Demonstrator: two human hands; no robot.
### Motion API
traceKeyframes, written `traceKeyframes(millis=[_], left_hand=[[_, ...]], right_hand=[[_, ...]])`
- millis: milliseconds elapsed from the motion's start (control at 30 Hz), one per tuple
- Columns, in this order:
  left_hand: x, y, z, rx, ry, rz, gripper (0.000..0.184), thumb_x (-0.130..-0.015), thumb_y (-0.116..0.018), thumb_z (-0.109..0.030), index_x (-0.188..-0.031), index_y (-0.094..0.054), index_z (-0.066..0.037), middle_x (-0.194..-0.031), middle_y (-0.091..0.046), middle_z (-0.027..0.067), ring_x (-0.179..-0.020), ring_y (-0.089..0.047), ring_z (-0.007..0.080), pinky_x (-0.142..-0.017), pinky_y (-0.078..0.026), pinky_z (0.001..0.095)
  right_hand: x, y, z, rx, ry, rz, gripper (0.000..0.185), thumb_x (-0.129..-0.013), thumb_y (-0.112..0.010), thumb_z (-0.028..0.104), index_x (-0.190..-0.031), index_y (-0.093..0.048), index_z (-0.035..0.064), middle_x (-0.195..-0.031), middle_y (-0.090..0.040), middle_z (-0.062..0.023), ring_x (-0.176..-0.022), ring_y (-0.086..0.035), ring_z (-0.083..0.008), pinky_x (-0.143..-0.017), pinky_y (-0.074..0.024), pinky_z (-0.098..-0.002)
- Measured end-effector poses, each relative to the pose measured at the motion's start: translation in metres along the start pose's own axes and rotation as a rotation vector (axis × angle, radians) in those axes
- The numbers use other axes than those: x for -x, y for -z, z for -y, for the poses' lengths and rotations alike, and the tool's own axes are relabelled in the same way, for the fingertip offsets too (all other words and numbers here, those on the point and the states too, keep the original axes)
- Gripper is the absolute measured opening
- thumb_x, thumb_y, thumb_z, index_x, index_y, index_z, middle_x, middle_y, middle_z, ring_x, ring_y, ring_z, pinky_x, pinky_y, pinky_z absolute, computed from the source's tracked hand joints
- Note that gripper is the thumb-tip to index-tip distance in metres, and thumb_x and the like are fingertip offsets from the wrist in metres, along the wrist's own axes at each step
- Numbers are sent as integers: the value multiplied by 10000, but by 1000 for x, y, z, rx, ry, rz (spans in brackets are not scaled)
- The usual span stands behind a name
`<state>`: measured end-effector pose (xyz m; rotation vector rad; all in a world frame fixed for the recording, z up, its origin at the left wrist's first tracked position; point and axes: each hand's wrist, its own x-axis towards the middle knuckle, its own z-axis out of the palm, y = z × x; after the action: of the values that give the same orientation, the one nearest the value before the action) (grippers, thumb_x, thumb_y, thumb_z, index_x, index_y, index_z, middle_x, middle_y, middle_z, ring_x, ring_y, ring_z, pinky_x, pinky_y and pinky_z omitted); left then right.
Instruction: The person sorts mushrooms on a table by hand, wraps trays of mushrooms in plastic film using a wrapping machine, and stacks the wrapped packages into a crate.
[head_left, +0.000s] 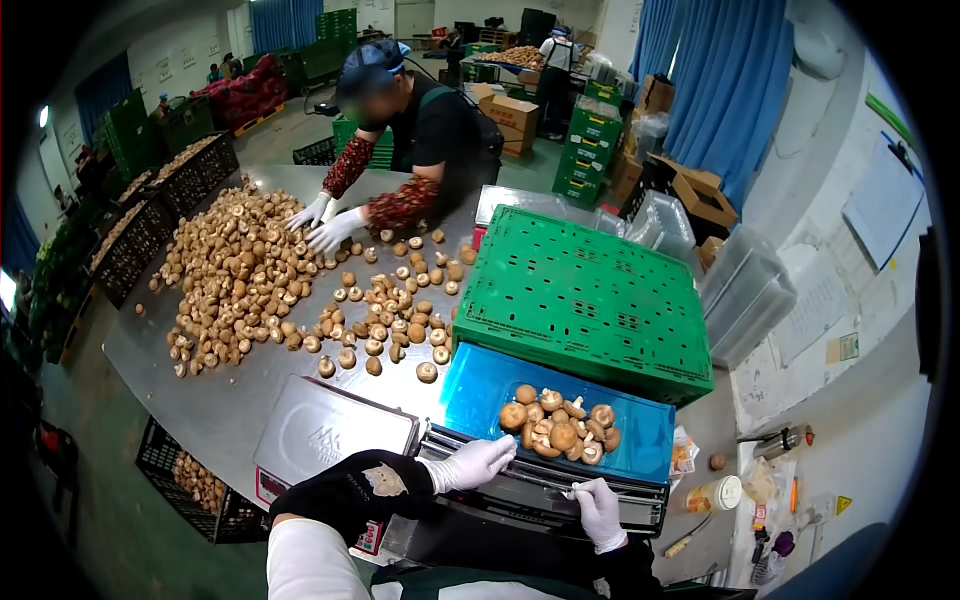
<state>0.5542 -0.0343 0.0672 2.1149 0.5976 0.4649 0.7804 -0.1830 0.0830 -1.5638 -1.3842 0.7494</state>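
The left grip point(470, 466) is laid flat, unclosed, at the wrapping machine point(530, 506), apparently for steadying; the right grip point(598, 512) is curled together, anything pinched being unclear. Just beyond both, shiitake mushrooms point(563, 434) are grouped on the blue platform point(646, 430), presumably for easy reach.
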Motion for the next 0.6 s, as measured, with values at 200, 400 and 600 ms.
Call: traceKeyframes(millis=[200, 400, 600], left_hand=[[-1, -1, 0, 101, 83, 22, 186, -954, -429, -231, -922, -405, -49, -773, -534, 167, -734, -548, 367, -633, -430, 419], [-2, 16, -21, -233, -84, 265, 255, -772, -567, -158, -995, -499, -55, -870, -591, 149, -852, -583, 345, -751, -472, 424], [-5, 2, -12, -720, -163, 203, 95, -769, -524, -103, -852, -570, -94, -826, -580, 73, -808, -602, 247, -705, -489, 368]], right_hand=[[2, 1, 12, -463, -182, -108, 43, -881, -476, -12, -853, -480, 21, -700, -490, -18, -642, -463, -88, -623, -398, -224], [10, 65, 95, -485, 172, -392, 106, -881, -444, 22, -781, -420, 43, -624, -447, -6, -523, -377, -45, -479, -325, -202], [-18, 67, 95, 434, 344, 10, 217, -694, -654, 12, -901, -642, 77, -729, -571, -41, -599, -576, -171, -532, -436, -273]])
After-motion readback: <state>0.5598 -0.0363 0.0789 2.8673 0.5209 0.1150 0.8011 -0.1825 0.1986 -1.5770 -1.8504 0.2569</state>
